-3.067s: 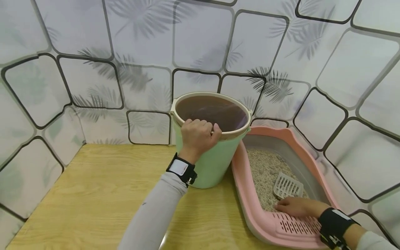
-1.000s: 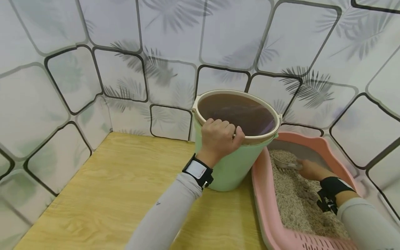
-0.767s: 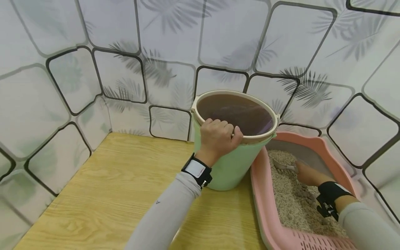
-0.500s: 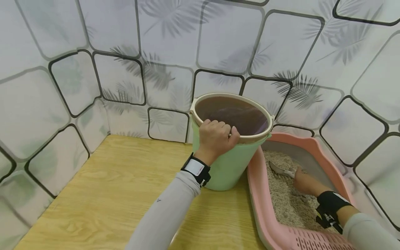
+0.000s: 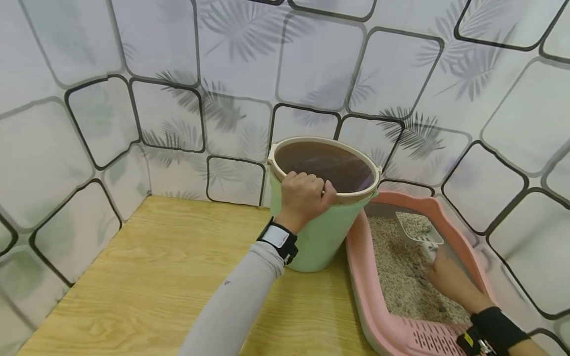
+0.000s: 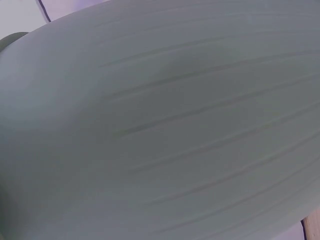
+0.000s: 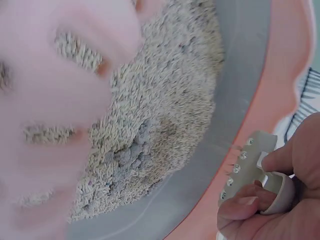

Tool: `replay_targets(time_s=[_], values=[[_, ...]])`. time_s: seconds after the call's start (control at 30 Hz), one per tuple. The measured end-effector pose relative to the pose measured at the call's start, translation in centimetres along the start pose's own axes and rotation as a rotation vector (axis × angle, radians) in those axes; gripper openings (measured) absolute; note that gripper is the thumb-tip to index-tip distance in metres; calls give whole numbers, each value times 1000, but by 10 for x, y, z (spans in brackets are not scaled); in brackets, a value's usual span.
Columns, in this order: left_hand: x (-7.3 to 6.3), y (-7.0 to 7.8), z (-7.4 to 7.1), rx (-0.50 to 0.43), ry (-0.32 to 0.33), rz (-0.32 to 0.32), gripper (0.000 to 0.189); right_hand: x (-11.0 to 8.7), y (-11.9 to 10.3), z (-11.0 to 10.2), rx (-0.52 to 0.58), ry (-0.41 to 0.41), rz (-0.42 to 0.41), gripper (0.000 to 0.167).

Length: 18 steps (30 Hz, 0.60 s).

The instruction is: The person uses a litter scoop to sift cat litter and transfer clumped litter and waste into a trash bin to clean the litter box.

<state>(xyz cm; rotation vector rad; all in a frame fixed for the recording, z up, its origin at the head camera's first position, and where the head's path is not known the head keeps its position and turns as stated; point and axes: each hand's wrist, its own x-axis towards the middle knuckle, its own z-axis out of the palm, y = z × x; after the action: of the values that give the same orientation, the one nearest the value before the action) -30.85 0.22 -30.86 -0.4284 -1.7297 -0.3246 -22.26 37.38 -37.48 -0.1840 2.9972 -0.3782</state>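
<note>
My left hand [image 5: 303, 198] grips the cream rim of a pale green trash can [image 5: 318, 242], thumb toward the right. In the left wrist view the can's ribbed side [image 6: 200, 120] fills nearly everything, so that hand is hidden there. My right hand [image 5: 451, 279] holds a white slotted litter scoop [image 5: 418, 227] by its handle, over the far right part of a pink litter box [image 5: 362, 267]. Pale litter lies in the scoop's bowl. In the right wrist view, fingers curl round the scoop's handle [image 7: 282, 197], close to the box's pink rim [image 7: 255, 110].
Grainy cat litter [image 5: 396, 272] with darker clumps [image 7: 132, 150] covers the box floor. A perforated pink step [image 5: 432, 338] forms its near end. The can stands against the box's left side on a wooden tabletop [image 5: 156, 277]. Patterned walls [image 5: 236, 123] close in behind and at both sides.
My right hand first lay by the resting scoop, then took its handle and pushed it through the litter. Now the scoop is raised and turned, with litter in it. The left hand keeps its grip.
</note>
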Motion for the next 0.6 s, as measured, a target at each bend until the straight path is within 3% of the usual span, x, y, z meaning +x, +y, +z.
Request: replay_targets(time_s=[0.03, 0.17, 0.33, 0.6], values=[[0, 0, 0, 1, -2, 1, 38, -2, -1, 1, 46, 24, 20, 57], [1, -1, 1, 4, -9, 1, 38, -8, -10, 1, 60, 111, 11, 51], [2, -1, 2, -1, -18, -1, 38, -11, -21, -6, 95, 155, 71, 48], [1, -1, 3, -8, -20, -8, 39, -11, -24, -12, 107, 257, 91, 50]])
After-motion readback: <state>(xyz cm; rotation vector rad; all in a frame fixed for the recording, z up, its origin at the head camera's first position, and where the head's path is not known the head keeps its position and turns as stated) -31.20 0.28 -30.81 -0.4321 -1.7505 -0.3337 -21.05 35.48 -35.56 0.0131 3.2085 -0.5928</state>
